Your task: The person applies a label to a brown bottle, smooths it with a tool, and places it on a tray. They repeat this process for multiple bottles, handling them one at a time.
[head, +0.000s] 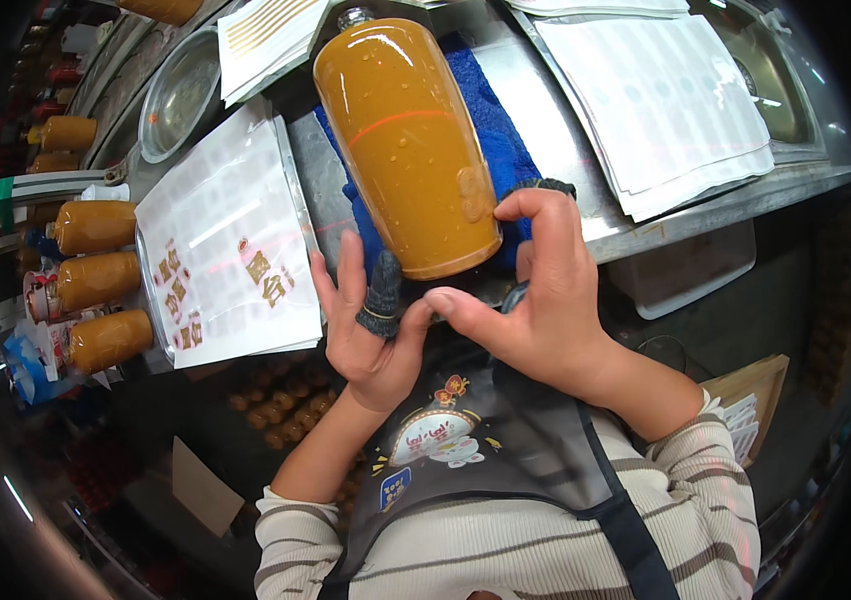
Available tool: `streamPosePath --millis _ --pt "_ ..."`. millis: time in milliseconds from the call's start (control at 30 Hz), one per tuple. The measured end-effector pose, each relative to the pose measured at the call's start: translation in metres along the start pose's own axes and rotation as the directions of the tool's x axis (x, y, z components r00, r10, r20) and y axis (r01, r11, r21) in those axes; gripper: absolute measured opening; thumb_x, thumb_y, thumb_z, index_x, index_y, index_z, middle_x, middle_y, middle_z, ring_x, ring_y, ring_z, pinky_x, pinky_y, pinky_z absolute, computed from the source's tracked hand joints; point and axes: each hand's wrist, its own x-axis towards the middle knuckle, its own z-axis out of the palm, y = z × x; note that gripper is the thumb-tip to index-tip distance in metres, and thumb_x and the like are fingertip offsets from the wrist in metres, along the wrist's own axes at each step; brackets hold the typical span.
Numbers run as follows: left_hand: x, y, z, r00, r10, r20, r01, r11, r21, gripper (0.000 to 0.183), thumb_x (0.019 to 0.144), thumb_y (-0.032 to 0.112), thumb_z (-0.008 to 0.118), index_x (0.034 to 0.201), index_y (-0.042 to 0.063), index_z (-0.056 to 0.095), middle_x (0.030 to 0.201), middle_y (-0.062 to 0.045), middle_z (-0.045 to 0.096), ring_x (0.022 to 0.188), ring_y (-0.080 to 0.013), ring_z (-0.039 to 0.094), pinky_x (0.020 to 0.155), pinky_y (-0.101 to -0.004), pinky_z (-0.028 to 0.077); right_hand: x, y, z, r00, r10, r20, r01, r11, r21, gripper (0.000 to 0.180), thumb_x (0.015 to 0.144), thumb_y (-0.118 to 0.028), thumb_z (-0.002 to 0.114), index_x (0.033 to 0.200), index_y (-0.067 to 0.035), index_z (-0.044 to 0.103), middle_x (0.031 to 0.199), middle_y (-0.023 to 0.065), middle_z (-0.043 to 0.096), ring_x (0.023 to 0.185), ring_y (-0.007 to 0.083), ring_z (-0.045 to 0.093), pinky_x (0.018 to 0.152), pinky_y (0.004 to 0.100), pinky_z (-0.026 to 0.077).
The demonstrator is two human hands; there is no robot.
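Observation:
A large glossy ochre bottle [403,142] lies on a blue cloth [497,112] on the metal worktop, its base towards me. An embossed or stuck-on round mark shows near its base on the right. My left hand [377,330] is beside the base at the left, fingers spread, a dark knit finger cover on one finger. My right hand [545,277] has its index fingertip at the bottle's lower right side, by the mark; it wears dark finger covers too. The two thumbs meet below the base. Neither hand is closed round the bottle.
Left of the bottle lies a sheet of gold-and-red decals [230,247]; paler sheets [665,112] lie at the right. Smaller ochre bottles [99,281] line the left side. A clear oval bowl [182,94] stands at upper left, near striped gold sheets [268,37]. A translucent bin [688,277] sits below the worktop's edge.

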Motion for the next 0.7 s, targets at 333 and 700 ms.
streamPosePath --millis 333,700 --pt "-0.001 -0.001 -0.001 0.995 0.1 0.023 -0.101 0.991 0.085 0.037 0.081 0.005 0.082 0.115 -0.002 0.071 0.148 -0.029 0.049 0.135 -0.0488 0.05 0.112 -0.0732 0.018 0.004 0.004 0.004 0.995 0.094 0.024 -0.095 0.994 0.047 0.061 0.076 -0.027 0.081 0.119 -0.003 0.045 0.107 0.0167 0.051 0.09 0.0343 0.06 0.071 0.0406 0.051" --pt "0.021 0.013 -0.008 0.979 0.186 0.086 -0.198 0.965 0.173 0.036 0.073 0.008 0.086 0.107 0.004 0.075 0.145 -0.032 0.051 0.134 -0.0502 0.051 0.11 -0.0743 0.02 0.003 0.012 0.002 0.994 0.095 0.048 -0.103 0.976 0.191 0.053 0.08 -0.017 0.076 0.12 -0.001 0.045 0.106 0.0138 0.053 0.077 0.0249 0.053 0.065 0.0342 0.044"
